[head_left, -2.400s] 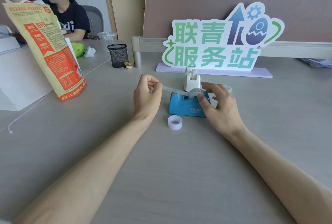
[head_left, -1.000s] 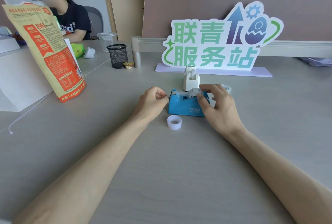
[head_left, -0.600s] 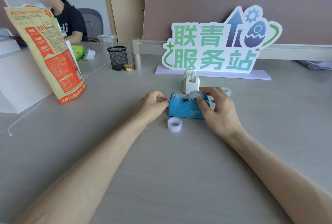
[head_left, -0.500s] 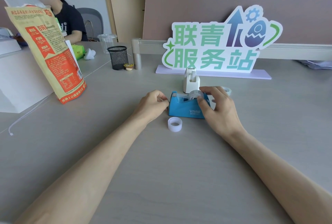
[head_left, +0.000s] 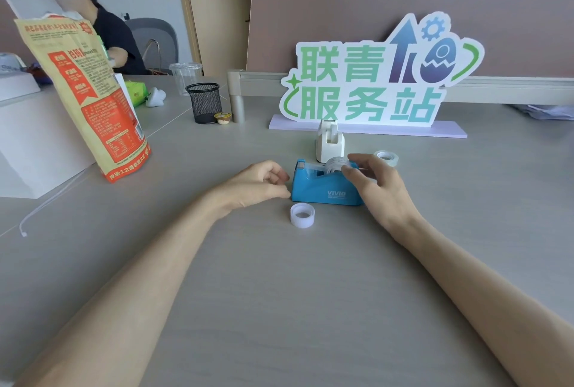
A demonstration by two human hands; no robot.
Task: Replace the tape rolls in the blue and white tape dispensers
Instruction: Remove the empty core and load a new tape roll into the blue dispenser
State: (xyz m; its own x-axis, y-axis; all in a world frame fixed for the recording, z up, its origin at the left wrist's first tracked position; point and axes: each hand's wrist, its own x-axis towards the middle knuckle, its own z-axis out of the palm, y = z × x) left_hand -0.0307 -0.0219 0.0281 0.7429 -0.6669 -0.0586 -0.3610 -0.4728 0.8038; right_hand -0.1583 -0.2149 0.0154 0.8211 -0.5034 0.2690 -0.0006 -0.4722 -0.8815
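While the blue tape dispenser (head_left: 323,186) lies with its long axis from 9 to 3 o'clock, its cutter end is faced by the left hand (head_left: 259,183), curled loosely and holding nothing visible. At 3 o'clock the seated tape roll (head_left: 335,165) is pinched by the right hand (head_left: 377,187). The white tape dispenser (head_left: 330,142) stands behind, at 12 o'clock.

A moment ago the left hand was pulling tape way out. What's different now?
The left hand came back in and now sits curled beside the cutter end of the blue dispenser, with the tape strip laid along its top. The right hand still holds the roll seated in it. The white dispenser and both loose rolls stayed put.
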